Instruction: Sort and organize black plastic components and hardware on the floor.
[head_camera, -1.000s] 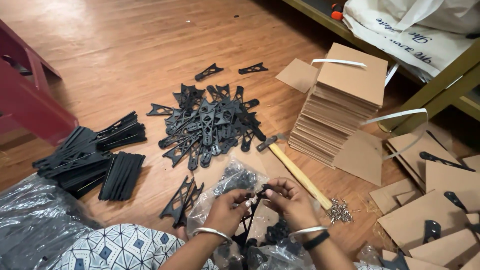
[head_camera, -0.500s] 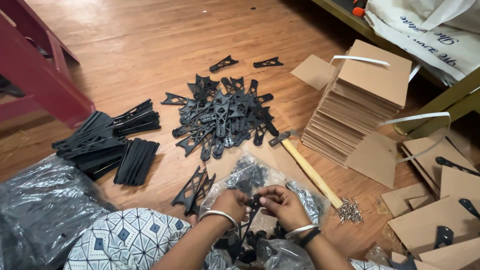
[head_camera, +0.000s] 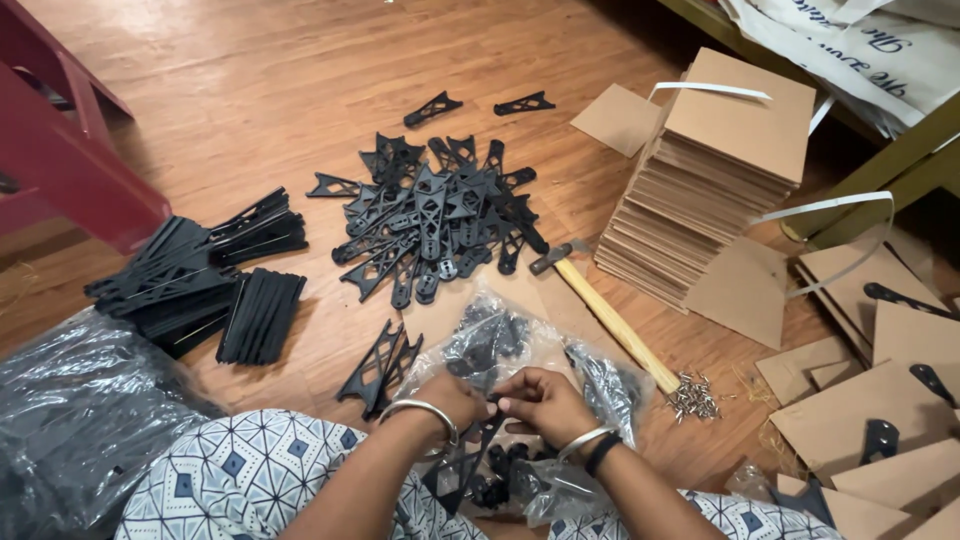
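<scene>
My left hand (head_camera: 455, 398) and my right hand (head_camera: 545, 402) meet low in the middle of the view, both pinching a black triangular plastic bracket (head_camera: 462, 465) that hangs down between them. They work over a clear plastic bag (head_camera: 520, 350) holding small black parts. A big loose pile of the same black brackets (head_camera: 440, 215) lies on the wooden floor beyond the hands. Two more brackets (head_camera: 380, 368) lie just left of my left hand.
A hammer (head_camera: 605, 310) with a wooden handle lies right of the bag, next to a small heap of nails (head_camera: 690, 395). A tall stack of cardboard sheets (head_camera: 710, 170) stands at the right. Black flat strips (head_camera: 200, 275) lie left; a red stool (head_camera: 60, 150) is far left.
The view has shifted, so the piles sit higher and further right in frame. My hands stay together over the bag, and the bracket now hangs lower between them.
</scene>
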